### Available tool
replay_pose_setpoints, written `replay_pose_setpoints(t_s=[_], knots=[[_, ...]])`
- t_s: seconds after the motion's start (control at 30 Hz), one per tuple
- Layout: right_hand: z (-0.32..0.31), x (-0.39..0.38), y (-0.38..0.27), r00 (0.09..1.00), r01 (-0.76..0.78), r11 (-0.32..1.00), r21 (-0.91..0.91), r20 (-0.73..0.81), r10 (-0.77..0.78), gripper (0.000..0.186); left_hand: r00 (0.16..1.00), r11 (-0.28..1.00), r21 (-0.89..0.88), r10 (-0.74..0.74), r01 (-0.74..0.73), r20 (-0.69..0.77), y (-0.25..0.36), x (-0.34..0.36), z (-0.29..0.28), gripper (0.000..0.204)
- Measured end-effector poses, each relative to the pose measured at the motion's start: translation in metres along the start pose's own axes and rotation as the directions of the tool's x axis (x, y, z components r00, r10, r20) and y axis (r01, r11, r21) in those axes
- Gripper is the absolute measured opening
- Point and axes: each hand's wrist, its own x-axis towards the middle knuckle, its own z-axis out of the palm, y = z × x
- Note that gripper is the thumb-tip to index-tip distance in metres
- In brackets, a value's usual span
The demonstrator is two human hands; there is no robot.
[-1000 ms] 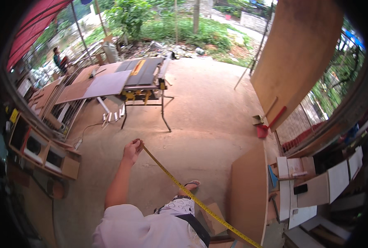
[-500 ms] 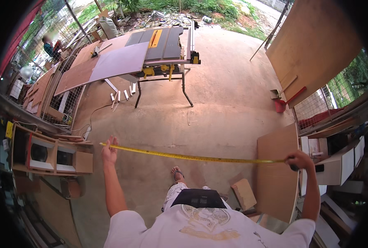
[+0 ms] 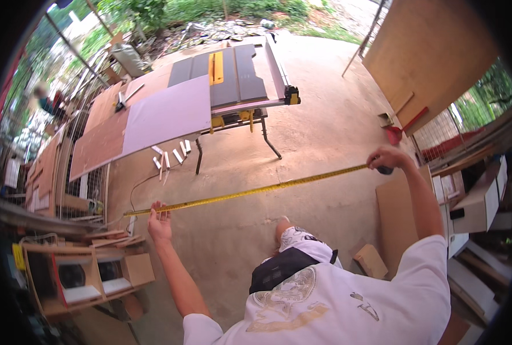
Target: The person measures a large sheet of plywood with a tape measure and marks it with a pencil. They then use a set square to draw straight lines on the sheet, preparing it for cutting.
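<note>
A yellow tape measure blade is stretched out in the air in front of me, slanting up toward the right. My left hand grips it near its free end, with a short piece sticking out past the fingers. At the other end, my right hand is closed around the dark tape measure case. Beyond the blade stands a table saw on metal legs. A pale lilac panel lies against its near left side, over reddish-brown boards.
At the lower left are wooden speaker-like boxes. A large plywood sheet leans at the right, near a red dustpan. White offcuts lie under the panel. A wood block sits by me. Another person is far left.
I have stepped forward and turned, bringing the table saw nearer. My right hand has risen forward with the case, so the blade now slopes up to the right; my left hand still holds its end.
</note>
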Motion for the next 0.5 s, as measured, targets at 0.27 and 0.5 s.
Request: replay_pose_setpoints(t_s=[0.27, 0.5], knots=[[-0.045, 0.154, -0.034, 0.998, -0.05, 0.998, 0.029, -0.035, 0.051, 0.029, 0.983, 0.974, 0.156, -0.173, 0.163, 0.055, 0.027, 0.178, 0.054, 0.036], [-0.08, 0.268, -0.101, 0.997, -0.049, 0.997, 0.06, -0.058, 0.053, 0.031, 0.97, 0.973, 0.044, -0.229, 0.226, 0.087, 0.059, 0.295, 0.114, 0.034]])
